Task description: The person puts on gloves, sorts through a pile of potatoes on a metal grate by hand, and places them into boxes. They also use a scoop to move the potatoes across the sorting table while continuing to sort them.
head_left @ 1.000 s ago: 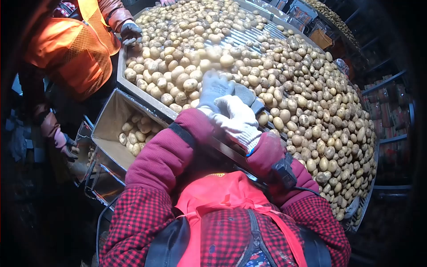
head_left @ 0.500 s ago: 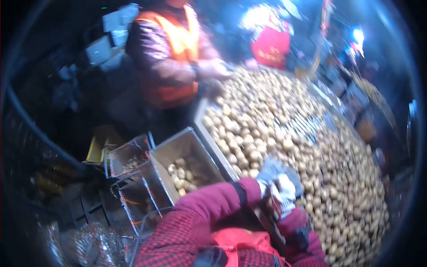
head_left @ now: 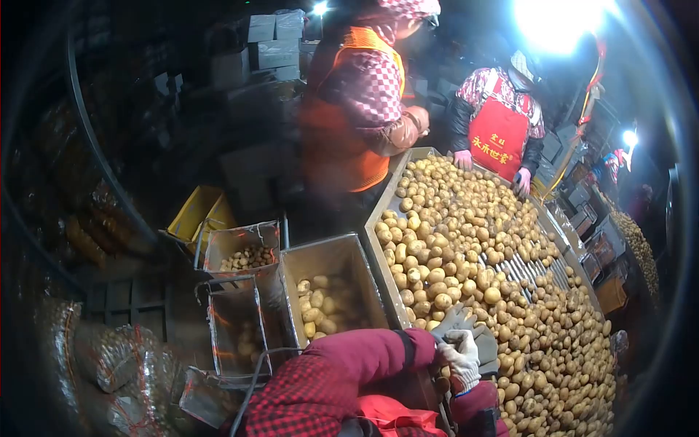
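My left hand, at the end of the dark red sleeve, is at the near edge of the potato table, with grey glove material over it; its fingers are mostly hidden. My right hand, in a white knitted glove with a striped cuff, is closed against the grey glove, and grey material shows on both sides of it. The two hands meet close over the heap of potatoes. Whether my left fingers grip anything, I cannot tell.
A metal bin with some potatoes stands left of the table rim. Smaller bins and a yellow crate lie beyond it. Slats show through the heap. One person in an orange vest and another in a red apron stand across the table.
The view has tilted and steadied, so the table and both co-workers sit lower and farther right. My hands stay together at the grey glove. The vested person's arms are drawn back from the potatoes.
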`<action>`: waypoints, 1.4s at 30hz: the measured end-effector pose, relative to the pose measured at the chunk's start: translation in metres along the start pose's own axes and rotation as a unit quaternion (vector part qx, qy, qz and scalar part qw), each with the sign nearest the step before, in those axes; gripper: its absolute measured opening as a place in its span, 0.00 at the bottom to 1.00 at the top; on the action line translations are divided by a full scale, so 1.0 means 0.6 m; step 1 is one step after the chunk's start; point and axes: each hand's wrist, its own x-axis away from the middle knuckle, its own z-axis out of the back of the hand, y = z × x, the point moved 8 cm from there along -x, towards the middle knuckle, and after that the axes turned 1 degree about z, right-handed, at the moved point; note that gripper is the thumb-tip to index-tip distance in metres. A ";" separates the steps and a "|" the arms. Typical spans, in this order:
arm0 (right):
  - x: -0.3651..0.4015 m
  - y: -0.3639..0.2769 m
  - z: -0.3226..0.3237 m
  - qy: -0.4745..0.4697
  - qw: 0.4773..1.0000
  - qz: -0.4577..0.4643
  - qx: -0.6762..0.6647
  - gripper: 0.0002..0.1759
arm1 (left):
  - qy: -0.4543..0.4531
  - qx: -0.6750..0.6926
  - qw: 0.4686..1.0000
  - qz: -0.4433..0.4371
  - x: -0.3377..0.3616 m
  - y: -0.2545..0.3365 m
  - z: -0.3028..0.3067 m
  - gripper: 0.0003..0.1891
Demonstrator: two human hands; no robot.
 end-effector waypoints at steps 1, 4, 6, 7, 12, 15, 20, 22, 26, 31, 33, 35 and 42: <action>-0.003 -0.010 -0.004 -0.010 0.999 0.040 0.028 0.15 | -0.007 0.021 1.000 0.005 0.001 -0.003 -0.002 0.28; -0.010 -0.021 0.010 -0.050 0.934 0.034 0.353 0.19 | -0.037 0.084 0.996 0.017 0.002 -0.010 -0.010 0.27; -0.013 -0.031 0.027 -0.080 0.877 0.041 0.471 0.19 | -0.054 0.114 0.992 0.028 0.007 -0.014 -0.011 0.27; -0.017 -0.045 0.024 -0.068 0.837 0.142 0.524 0.16 | -0.063 0.129 0.989 0.033 0.010 -0.016 -0.012 0.27; -0.044 -0.068 0.017 -0.024 0.770 0.224 0.597 0.10 | -0.112 0.178 0.976 0.058 0.038 -0.020 -0.034 0.26; -0.074 -0.050 -0.023 -0.056 0.804 0.153 0.572 0.09 | -0.116 0.198 0.970 0.077 0.038 -0.022 -0.035 0.26; -0.025 -0.099 -0.067 -0.104 0.898 0.236 0.356 0.11 | -0.059 0.261 0.954 0.139 0.018 -0.040 0.000 0.25; -0.009 -0.105 -0.075 -0.114 0.886 0.272 0.357 0.11 | -0.027 0.307 0.935 0.176 0.010 -0.048 0.017 0.25; 0.026 -0.119 -0.068 -0.088 0.889 0.265 0.363 0.12 | 0.025 0.382 0.888 0.257 0.000 -0.059 0.036 0.24; 0.051 -0.125 -0.063 -0.033 0.890 0.271 0.365 0.12 | 0.091 0.408 0.842 0.341 -0.005 -0.062 0.058 0.24; 0.059 -0.131 -0.057 -0.024 0.886 0.284 0.366 0.12 | 0.175 0.390 0.857 0.289 -0.016 -0.061 0.029 0.23; 0.066 -0.131 -0.054 -0.028 0.878 0.278 0.388 0.13 | 0.203 0.415 0.857 0.229 -0.022 -0.059 0.001 0.22; 0.084 -0.146 -0.056 -0.003 0.885 0.307 0.351 0.12 | 0.128 0.551 0.747 0.350 0.002 -0.050 0.034 0.16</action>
